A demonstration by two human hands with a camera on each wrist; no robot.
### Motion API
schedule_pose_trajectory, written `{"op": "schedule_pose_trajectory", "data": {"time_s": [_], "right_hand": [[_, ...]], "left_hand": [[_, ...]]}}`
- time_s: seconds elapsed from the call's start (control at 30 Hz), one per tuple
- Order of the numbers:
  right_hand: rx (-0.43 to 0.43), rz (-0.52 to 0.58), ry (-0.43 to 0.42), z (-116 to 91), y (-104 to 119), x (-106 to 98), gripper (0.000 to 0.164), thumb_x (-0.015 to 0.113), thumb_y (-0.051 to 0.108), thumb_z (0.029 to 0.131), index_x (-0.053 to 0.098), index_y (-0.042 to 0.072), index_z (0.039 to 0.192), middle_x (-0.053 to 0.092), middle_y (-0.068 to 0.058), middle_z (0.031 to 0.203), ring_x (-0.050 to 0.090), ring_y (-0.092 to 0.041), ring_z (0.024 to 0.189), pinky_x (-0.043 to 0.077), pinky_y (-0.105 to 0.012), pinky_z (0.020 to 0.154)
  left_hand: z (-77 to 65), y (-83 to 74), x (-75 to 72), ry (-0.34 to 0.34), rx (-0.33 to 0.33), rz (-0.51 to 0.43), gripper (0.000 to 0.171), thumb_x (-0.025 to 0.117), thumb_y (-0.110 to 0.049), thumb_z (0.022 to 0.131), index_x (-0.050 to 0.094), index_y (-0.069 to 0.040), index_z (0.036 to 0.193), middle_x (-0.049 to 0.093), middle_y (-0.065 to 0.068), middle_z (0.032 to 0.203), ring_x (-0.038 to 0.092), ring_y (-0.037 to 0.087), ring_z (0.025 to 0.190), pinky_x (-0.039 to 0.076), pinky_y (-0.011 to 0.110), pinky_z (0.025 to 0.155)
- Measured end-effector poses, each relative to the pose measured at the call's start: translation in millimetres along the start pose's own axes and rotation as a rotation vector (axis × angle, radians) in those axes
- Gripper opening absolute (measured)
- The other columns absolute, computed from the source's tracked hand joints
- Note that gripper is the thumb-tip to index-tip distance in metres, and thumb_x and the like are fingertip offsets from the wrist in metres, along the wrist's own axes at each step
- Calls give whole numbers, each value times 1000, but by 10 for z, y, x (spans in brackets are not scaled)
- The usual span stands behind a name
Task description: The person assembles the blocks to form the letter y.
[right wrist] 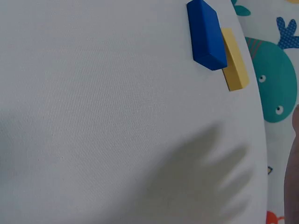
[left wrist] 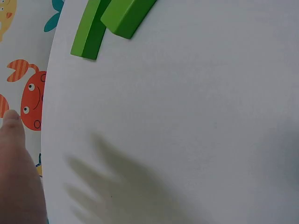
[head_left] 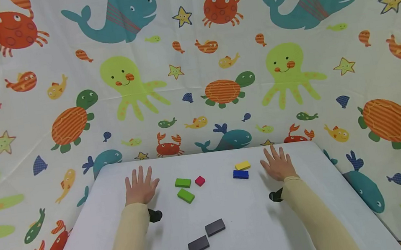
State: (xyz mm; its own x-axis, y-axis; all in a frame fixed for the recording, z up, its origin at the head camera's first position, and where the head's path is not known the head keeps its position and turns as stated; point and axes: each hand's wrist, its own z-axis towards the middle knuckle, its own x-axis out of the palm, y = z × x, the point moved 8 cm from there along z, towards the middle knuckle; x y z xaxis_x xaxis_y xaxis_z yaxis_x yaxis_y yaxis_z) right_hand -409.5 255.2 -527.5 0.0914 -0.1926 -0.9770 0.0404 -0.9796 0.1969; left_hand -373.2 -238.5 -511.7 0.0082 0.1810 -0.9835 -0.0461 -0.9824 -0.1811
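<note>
My left hand (head_left: 141, 189) is held over the left part of the white table (head_left: 242, 208), fingers straight and spread, holding nothing. To its right lie two green blocks (head_left: 183, 182) and a small red block (head_left: 200, 181). Over the right side, my right hand (head_left: 279, 166) has its fingers spread too, with nothing in it. A yellow block (head_left: 242, 165) and a blue block (head_left: 241, 174) lie just left of that hand, close together. Both wrist views show a spread-finger shadow on the tabletop; the left thumb (left wrist: 16, 158) shows at the edge of the left wrist view.
Two dark grey blocks (head_left: 198, 245) lie near the front middle, between the forearms. A curtain (head_left: 194, 75) printed with sea animals hangs behind and around the table. A dark wrist camera (head_left: 155, 215) sits at the left wrist, another (head_left: 276, 195) at the right.
</note>
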Motion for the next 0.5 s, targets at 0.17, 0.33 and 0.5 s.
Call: {"op": "schedule_pose_trajectory", "data": {"time_s": [0.17,0.33,0.5], "right_hand": [[-28,2,-39,12,45,11,69,41,45,101,21,5,155,9,-24,160,5,-50,144,7,-66,112],[-64,28,-166,1,184,-34,61,53,37,98,41,1,146,37,-26,149,34,-46,135,28,-62,107],[-42,135,-232,-27,380,21,49,61,31,95,56,1,133,52,-25,135,49,-43,121,42,-58,98]], "left_hand": [[54,-51,58,-4,20,-20,68,43,-41,102,20,-5,155,8,28,158,2,49,144,0,66,111],[170,-343,97,-93,103,-53,62,51,-36,101,36,1,148,23,28,155,21,45,143,18,61,112],[228,-823,199,-100,175,-209,48,61,-28,97,55,0,136,49,22,141,47,36,130,37,50,107]]}}
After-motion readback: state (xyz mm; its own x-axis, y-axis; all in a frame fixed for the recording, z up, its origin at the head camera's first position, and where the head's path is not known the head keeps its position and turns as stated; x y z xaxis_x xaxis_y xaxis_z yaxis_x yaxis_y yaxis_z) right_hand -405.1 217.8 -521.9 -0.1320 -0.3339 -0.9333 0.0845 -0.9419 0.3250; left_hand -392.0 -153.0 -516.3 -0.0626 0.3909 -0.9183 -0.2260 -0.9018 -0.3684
